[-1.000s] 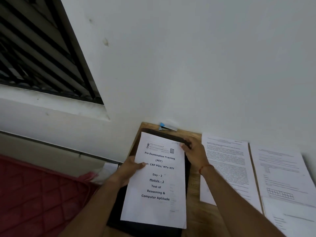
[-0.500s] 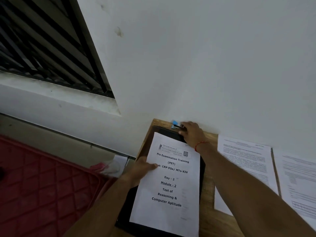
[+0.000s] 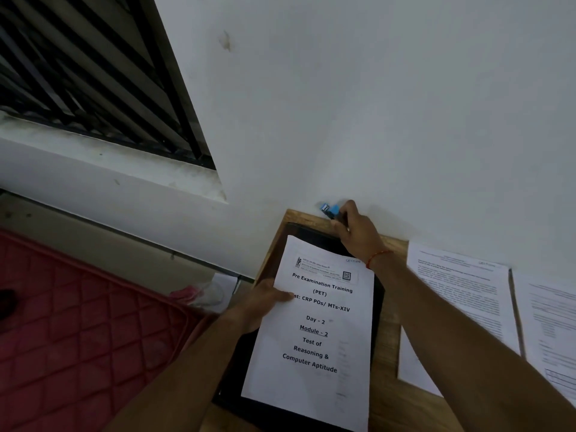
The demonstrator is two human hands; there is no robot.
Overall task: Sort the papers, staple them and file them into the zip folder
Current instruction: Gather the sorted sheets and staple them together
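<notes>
The papers are a thin white set. The top page is printed in black with "Pre Examination Training (PET)" and "Test of Reasoning & Computer Aptitude". The set lies over a flat black folder at the left edge of the wooden surface. Such a set is light and soft. It bends easily and its pages can slide one on another, so I judge it is best held close to the corner that will take the staple, with the edges kept even. The left hand holds it at the left edge, with the thumb on top of the page and the fingers hidden under it.

The stapler is small, blue with dark metal, and looks hard and easy to take round its body. It is at the far left corner of the surface, against the wall. The grip of the right hand is closed round it, with the fingers curled over its near end. Whether it is lifted I cannot tell. More printed sheets lie flat toward the right edge, apart from the folder.
</notes>
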